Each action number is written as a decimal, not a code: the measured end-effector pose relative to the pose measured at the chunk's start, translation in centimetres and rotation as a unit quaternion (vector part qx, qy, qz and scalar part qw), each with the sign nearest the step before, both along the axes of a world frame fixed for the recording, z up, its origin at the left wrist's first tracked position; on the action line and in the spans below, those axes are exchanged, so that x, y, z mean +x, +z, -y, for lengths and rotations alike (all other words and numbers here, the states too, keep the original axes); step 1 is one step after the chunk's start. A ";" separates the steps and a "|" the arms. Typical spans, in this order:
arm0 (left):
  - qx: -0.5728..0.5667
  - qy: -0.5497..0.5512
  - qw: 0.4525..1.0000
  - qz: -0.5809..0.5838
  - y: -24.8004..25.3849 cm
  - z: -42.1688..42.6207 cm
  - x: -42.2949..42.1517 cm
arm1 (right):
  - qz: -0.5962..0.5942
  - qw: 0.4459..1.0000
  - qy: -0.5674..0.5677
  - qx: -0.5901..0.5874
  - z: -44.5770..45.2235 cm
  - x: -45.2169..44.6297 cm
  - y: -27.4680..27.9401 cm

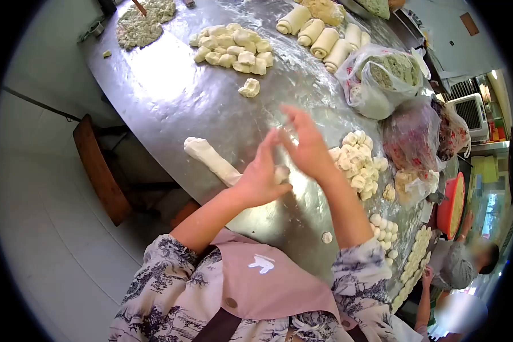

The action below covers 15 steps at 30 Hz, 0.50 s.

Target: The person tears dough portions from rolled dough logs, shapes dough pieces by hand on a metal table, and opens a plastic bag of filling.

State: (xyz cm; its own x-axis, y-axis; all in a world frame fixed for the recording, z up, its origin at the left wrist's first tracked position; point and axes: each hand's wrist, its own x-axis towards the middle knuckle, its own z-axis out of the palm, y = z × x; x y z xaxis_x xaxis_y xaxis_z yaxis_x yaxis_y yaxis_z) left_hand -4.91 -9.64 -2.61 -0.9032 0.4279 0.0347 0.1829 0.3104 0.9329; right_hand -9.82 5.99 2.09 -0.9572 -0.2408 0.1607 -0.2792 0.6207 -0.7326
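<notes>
A smooth white dough rope (212,161) slants across the metal table and runs behind my left hand (259,176). That hand is closed around the rope, and a rounded dough end (281,174) shows between its thumb and fingers. My right hand (305,141) is raised just beside the left fingertips, blurred by motion. Its fingers are apart, and I see nothing held in them. Right of my right forearm lies a pile of small dough pieces (356,162). A lone small piece (327,237) rests nearer my body.
Dough chunks (233,47), rolled dough (325,43) and a mass of greenish filling (145,23) sit toward the back. Bagged filling (390,74), dough balls (383,231) and a red basin (451,205) are on the right. Two people work beyond; a wooden stool (100,171) stands left.
</notes>
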 end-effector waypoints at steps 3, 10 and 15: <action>0.041 0.020 0.999 0.029 -2.9 0.0 -0.2 | 0.040 0.997 0.068 0.001 0.6 5.2 -1.1; 0.000 -0.070 0.992 -0.102 -2.7 1.5 -1.2 | 0.004 0.997 -0.065 -0.048 0.8 7.2 -1.9; 0.051 -0.073 0.995 0.033 -0.7 0.7 -1.3 | -0.067 0.994 -0.066 -0.063 1.2 6.4 -1.0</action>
